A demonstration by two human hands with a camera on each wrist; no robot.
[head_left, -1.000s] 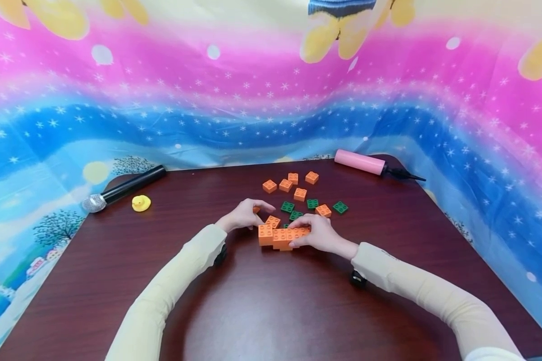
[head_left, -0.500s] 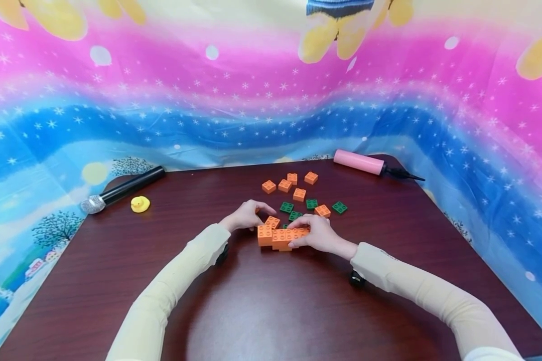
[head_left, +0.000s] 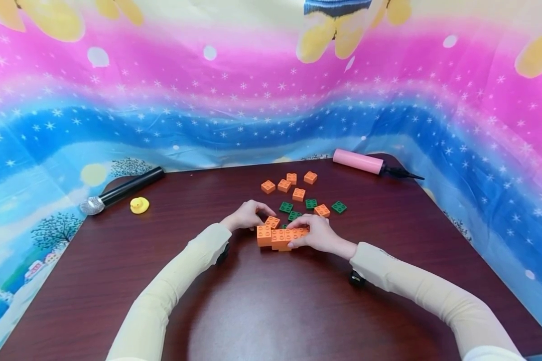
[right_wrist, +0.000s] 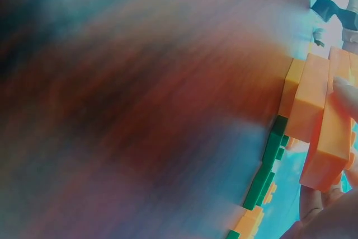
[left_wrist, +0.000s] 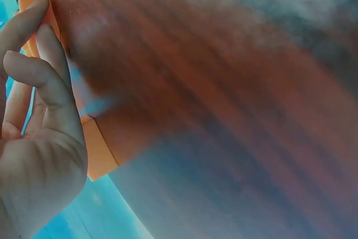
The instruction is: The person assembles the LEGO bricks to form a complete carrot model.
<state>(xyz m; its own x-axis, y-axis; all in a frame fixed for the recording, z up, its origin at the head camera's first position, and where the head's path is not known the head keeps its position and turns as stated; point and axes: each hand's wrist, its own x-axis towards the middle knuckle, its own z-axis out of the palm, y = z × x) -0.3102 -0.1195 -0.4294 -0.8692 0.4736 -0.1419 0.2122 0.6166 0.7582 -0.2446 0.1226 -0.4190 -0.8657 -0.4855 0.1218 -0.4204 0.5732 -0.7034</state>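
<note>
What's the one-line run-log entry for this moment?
right grip: holds joined orange bricks | left grip: beside another orange brick, contact unclear | green bricks: scattered beyond | yellow duck: beside microphone

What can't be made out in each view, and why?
Head: right end of the joined orange bricks, behind the right hand.
Left wrist: part of an orange brick, behind the left hand.
Right wrist: much of the right hand, beyond the edge.
Right wrist: table grain, blurred.

Orange brick row (head_left: 279, 237) partly hidden by right hand (head_left: 321, 234), tabletop (left_wrist: 168, 76) blurred in wrist views
</note>
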